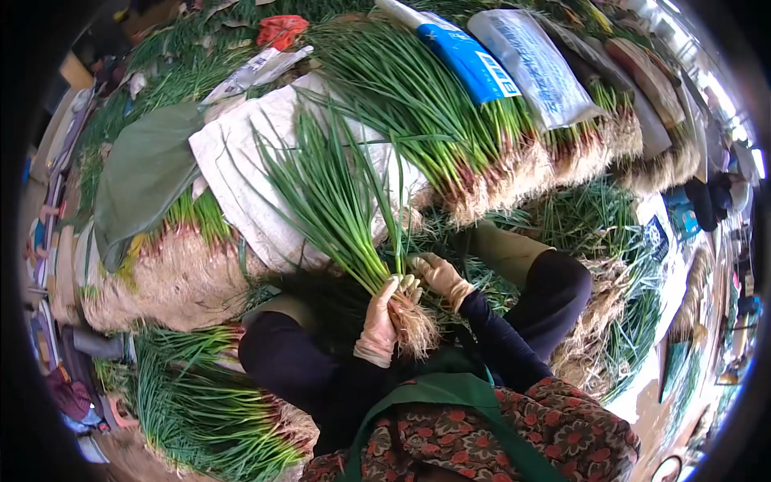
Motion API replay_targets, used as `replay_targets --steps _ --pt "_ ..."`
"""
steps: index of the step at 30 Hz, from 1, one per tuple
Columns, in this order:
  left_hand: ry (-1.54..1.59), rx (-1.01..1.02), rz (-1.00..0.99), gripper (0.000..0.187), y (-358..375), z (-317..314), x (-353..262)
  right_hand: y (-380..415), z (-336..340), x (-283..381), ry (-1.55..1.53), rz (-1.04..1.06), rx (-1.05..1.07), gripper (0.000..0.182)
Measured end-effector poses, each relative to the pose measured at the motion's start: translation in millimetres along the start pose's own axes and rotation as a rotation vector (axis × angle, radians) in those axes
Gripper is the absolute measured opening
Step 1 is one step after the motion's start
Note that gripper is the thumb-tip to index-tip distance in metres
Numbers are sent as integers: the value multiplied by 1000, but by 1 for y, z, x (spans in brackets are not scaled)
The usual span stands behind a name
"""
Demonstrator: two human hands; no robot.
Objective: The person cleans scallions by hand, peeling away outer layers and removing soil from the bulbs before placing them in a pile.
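Observation:
My left hand (379, 325), in a pale thin glove, is closed around the lower stems of a bunch of green onions (336, 210). Their leaves fan up and away over a white sheet (229, 173), while the pale roots (415, 325) hang just right of the glove. Close by on the right, my right hand (442, 279), gloved too, has its fingers bent together at the base of a green onion stalk (397, 241) standing slightly apart from the bunch. The fingertips partly hide the grip.
Large heaps of green onions (401, 88) lie ahead, partly under a blue-and-white bag (466, 56) and a white printed bag (534, 68). A dark green cloth (144, 173) covers a heap at left. More bundles (209, 402) lie lower left. Loose leaves and roots (598, 313) sit at right. Another person (711, 197) is far right.

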State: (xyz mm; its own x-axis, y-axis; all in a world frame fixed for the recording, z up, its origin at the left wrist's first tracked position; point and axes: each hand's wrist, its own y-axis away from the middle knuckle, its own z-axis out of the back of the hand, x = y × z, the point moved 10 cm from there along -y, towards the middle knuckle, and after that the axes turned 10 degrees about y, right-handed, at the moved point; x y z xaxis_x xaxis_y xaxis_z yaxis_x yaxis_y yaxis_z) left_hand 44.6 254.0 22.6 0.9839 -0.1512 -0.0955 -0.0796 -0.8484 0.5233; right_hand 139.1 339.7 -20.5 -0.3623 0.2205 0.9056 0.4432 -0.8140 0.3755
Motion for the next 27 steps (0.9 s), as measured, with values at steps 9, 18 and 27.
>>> replay_targets --steps 9,18,27 --pt "-215 29 -77 26 17 -17 -18 -33 43 22 -583 -129 -240 26" --pt "193 285 -69 35 14 -48 -51 -30 93 33 955 205 -244 42" --pt "-126 134 -77 32 7 -39 -33 -57 111 71 1103 -38 -390 35"
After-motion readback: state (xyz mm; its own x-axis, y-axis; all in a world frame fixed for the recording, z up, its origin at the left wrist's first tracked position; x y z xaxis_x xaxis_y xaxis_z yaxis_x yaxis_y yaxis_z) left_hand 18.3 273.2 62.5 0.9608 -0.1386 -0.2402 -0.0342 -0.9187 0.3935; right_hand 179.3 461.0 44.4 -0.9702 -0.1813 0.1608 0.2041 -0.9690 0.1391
